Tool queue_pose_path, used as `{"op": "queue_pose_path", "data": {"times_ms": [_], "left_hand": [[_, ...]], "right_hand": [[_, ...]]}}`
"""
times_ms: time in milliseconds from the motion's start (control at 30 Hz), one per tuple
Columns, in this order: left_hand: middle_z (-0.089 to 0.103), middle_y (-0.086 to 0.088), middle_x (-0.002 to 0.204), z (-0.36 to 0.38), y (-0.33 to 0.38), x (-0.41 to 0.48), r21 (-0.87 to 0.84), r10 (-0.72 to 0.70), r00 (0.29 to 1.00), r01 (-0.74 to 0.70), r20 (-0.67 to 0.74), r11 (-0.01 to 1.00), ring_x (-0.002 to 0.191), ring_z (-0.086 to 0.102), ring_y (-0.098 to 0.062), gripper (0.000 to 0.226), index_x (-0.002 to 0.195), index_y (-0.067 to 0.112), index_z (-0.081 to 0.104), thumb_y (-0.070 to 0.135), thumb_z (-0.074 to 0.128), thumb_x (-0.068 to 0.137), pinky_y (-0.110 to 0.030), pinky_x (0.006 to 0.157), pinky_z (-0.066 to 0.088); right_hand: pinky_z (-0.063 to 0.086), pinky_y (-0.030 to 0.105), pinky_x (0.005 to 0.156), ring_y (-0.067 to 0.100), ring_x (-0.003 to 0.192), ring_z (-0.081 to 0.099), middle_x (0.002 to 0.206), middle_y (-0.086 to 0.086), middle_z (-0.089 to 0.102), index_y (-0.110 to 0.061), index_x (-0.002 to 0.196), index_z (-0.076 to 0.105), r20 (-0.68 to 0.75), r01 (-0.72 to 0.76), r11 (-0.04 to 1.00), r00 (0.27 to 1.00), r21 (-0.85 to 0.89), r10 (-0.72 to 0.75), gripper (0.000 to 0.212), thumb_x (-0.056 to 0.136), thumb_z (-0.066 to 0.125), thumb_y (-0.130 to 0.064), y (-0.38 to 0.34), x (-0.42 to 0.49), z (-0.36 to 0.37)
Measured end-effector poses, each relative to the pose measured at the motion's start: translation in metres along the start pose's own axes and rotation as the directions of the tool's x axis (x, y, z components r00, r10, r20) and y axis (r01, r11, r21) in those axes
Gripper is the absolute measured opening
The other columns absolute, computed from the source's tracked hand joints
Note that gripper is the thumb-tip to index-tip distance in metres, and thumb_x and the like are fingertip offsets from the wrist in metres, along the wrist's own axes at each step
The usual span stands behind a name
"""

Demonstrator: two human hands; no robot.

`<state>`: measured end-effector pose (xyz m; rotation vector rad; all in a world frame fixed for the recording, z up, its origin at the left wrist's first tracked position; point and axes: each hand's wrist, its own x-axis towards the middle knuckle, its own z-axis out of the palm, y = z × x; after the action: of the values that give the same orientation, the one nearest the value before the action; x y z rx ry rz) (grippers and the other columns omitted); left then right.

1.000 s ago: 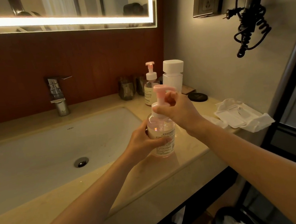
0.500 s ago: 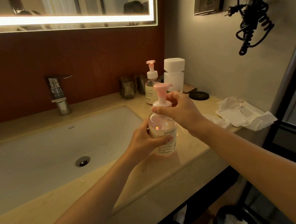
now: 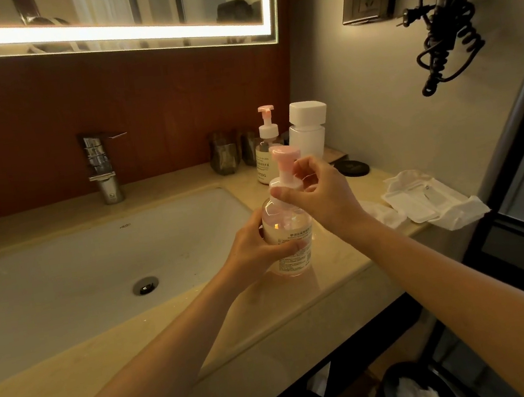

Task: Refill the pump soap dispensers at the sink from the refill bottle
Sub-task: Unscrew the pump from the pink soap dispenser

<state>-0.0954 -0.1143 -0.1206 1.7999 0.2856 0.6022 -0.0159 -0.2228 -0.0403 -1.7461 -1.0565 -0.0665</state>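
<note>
Pink pump tops the clear, labelled dispenser.

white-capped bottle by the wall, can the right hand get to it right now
Probably yes, once freed: the right hand pinches the pump collar of the near dispenser, and the white-capped bottle stands just behind it with nothing between.

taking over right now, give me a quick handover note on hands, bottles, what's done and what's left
Left hand: grips the near dispenser, upright on the counter beside the sink.
Right hand: pinches its pump collar; loosening or tightening, cannot tell.
Second dispenser and capped refill bottle stand at the back wall.
Done: no pour visible.
Left: likely pump off, pour, recap, then the second dispenser.
</note>
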Motion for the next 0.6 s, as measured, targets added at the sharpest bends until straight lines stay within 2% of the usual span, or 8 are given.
{"op": "queue_pose_path", "data": {"times_ms": [133,200,267,333,433,500,600], "left_hand": [[0.063,0.007,0.108,-0.0007,-0.0004,-0.0006,-0.003,0.001,1.0,-0.001,-0.003,1.0,0.098,0.062,-0.008,0.069,0.124,0.028,0.046,0.019,0.082,0.066,-0.023,0.077,0.052],[0.064,0.007,0.107,-0.0012,0.0004,-0.0008,-0.004,-0.005,1.0,0.005,-0.001,1.0,0.097,0.062,-0.006,0.068,0.123,0.028,0.047,0.017,0.082,0.066,-0.021,0.075,0.051],[0.064,0.006,0.109,-0.0009,0.0004,-0.0008,-0.003,-0.003,1.0,0.003,0.005,1.0,0.098,0.062,-0.008,0.068,0.124,0.025,0.048,0.018,0.082,0.066,-0.023,0.078,0.052],[0.064,0.004,0.111,-0.001,-0.0003,0.0001,0.003,-0.009,1.0,0.009,0.006,1.0,0.102,0.062,-0.012,0.07,0.125,0.023,0.047,0.02,0.082,0.065,-0.029,0.083,0.053],[0.063,0.002,0.115,-0.0017,-0.0014,0.0017,0.021,-0.017,1.0,0.017,0.012,1.0,0.106,0.06,-0.016,0.074,0.127,0.021,0.046,0.026,0.082,0.063,-0.037,0.089,0.052],[0.062,0.002,0.116,-0.0018,-0.002,0.0021,0.033,-0.017,1.0,0.017,0.015,0.999,0.106,0.06,-0.016,0.078,0.13,0.021,0.044,0.028,0.082,0.062,-0.039,0.09,0.052],[0.064,0.003,0.111,-0.0013,-0.0019,0.0008,0.032,-0.008,1.0,0.008,0.002,0.999,0.101,0.062,-0.012,0.075,0.128,0.022,0.046,0.023,0.083,0.064,-0.033,0.085,0.053]], "right_hand": [[0.046,0.021,0.083,0.012,0.098,0.053,0.109,0.001,0.058,-0.009,0.119,0.052,0.101,-0.032,0.993,0.995,0.115,0.02,0.033,0.088,0.06,-0.02,-0.0034,-0.0016,-0.0021],[0.045,0.024,0.084,0.013,0.101,0.052,0.115,0.002,0.057,-0.01,0.122,0.05,0.138,-0.053,0.99,0.99,0.128,0.035,0.036,0.089,0.057,-0.023,-0.0051,0.0003,-0.0026],[0.043,0.021,0.08,0.013,0.102,0.05,0.118,0.002,0.053,-0.011,0.123,0.047,0.107,-0.038,0.997,0.994,0.062,0.031,0.047,0.085,0.062,-0.033,-0.0047,0.0035,-0.001],[0.041,0.015,0.075,0.012,0.097,0.048,0.111,0.001,0.047,-0.011,0.116,0.047,0.023,-0.007,0.998,1.0,-0.064,0.008,0.053,0.076,0.068,-0.04,-0.0033,0.0049,0.0013],[0.039,0.007,0.068,0.011,0.092,0.049,0.106,0.0,0.047,-0.013,0.109,0.048,-0.042,0.017,0.995,0.999,-0.102,-0.022,0.051,0.073,0.073,-0.039,-0.0005,0.0029,0.0026],[0.042,0.009,0.07,0.012,0.092,0.051,0.105,-0.001,0.05,-0.011,0.113,0.05,-0.028,0.017,0.998,0.999,-0.053,-0.018,0.046,0.078,0.071,-0.032,0.0013,0.0013,0.0028],[0.046,0.015,0.076,0.01,0.091,0.054,0.103,-0.004,0.055,-0.013,0.115,0.051,0.078,-0.03,0.992,0.997,0.119,0.021,0.029,0.087,0.06,-0.019,-0.0016,0.0001,-0.0009]]}}
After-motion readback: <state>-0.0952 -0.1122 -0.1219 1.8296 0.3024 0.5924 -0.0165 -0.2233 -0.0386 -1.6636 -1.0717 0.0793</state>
